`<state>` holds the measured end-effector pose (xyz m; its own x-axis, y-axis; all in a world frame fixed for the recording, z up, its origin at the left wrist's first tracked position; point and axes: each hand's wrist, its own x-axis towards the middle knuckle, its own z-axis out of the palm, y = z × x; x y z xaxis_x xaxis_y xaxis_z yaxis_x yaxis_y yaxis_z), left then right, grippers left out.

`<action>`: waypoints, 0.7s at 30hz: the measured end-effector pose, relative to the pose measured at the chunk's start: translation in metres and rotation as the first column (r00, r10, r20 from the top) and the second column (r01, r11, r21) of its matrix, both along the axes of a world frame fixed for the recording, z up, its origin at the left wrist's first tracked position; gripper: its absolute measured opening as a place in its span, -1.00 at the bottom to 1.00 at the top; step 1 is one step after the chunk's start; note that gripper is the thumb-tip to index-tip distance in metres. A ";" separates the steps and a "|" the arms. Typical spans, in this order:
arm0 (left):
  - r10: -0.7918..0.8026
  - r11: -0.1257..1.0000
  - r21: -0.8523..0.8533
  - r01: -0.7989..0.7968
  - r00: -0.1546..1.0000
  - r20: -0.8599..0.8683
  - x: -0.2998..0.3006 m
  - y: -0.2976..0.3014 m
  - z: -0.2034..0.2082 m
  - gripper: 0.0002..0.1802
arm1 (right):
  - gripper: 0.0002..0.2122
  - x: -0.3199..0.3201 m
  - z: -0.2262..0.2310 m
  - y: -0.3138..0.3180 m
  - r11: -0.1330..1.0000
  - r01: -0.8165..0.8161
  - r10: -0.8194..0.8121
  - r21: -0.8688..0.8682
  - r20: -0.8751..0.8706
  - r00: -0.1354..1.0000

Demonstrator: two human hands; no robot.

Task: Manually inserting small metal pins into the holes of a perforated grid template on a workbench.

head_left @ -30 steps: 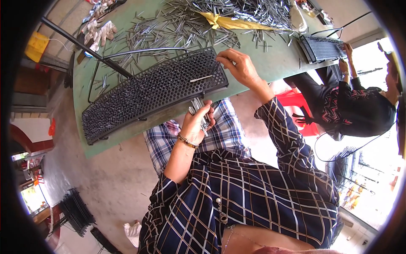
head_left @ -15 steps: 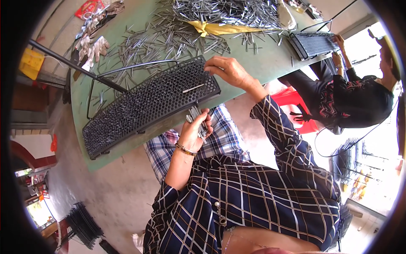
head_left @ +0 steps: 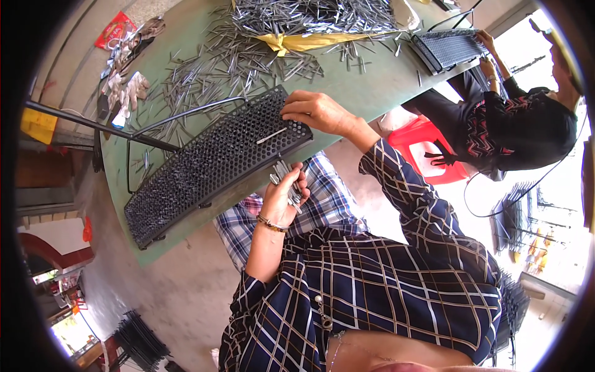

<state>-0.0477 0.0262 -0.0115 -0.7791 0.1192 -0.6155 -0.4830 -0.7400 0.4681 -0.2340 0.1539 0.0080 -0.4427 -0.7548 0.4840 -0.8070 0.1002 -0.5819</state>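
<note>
A long black rack [head_left: 217, 162] full of round holes rests on the green table, tilted toward me. Many holes in its left part are filled with small metal pieces; those at its right end look mostly bare. My left hand [head_left: 284, 197] is closed round a bundle of thin grey metal rods [head_left: 282, 171], just below the rack's front edge. At the rack's right end, the bent fingers of my right hand [head_left: 322, 113] touch its holed face, and whatever they pinch is hidden. One loose rod [head_left: 271, 136] lies across the holes between both hands.
A big heap of metal rods [head_left: 310, 17] on yellow cloth [head_left: 316, 42] covers the table's far side, with loose rods spread leftward. Pale gloves [head_left: 129, 90] lie at the far left. At right a co-worker [head_left: 527, 133] handles another rack [head_left: 447, 49] beside a red stool [head_left: 427, 149].
The whole view has shifted slightly, so the rack and table appear turned a little. My right fingers remain at the rack's right end, and my left hand still grips the rods.
</note>
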 end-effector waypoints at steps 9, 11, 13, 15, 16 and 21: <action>-0.033 0.999 -0.008 0.033 0.999 -0.001 0.000 0.004 0.002 -0.83 | -0.85 0.010 -0.003 -0.006 0.995 0.077 -0.070 0.059 -0.109 0.992; -0.042 0.999 -0.006 0.042 0.999 -0.014 -0.002 0.005 0.001 -0.83 | -0.85 0.011 -0.005 -0.005 0.995 0.060 -0.053 0.080 -0.081 0.995; -0.041 0.999 -0.002 0.040 0.999 -0.018 -0.005 0.008 0.003 -0.83 | -0.83 0.008 -0.003 0.003 0.992 0.123 -0.123 -0.013 -0.063 0.990; -0.043 0.999 0.030 0.044 0.998 -0.036 -0.006 0.011 -0.003 -0.83 | -0.81 0.001 0.004 0.018 0.972 0.212 -0.218 -0.099 -0.053 0.975; -0.032 0.997 0.064 0.035 0.998 -0.045 -0.007 0.013 -0.006 -0.82 | -0.76 -0.005 0.010 0.027 0.953 0.300 -0.297 -0.040 0.054 0.953; -0.084 0.996 -0.013 0.083 0.988 -0.132 -0.014 0.024 -0.002 -0.83 | -0.38 -0.079 0.093 0.074 0.746 0.630 -0.638 -0.217 0.037 0.769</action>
